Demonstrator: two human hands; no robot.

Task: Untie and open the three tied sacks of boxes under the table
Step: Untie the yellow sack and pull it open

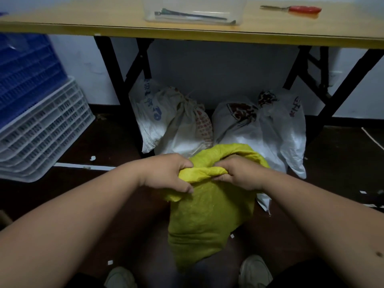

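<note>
My left grip (168, 175) and right grip (239, 173) each pinch the rolled mouth of the yellow sack (209, 215) at frame centre, so I can spread the opening apart. The sack stands on the floor between my feet, woven, bulging, its top loosened. Two white sacks (172, 121) (259, 125) stand behind it, under the surface (62, 23), necks tied

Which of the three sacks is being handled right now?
The yellow sack, gripped at its top by both hands; the two white sacks sit tied behind it.
</note>
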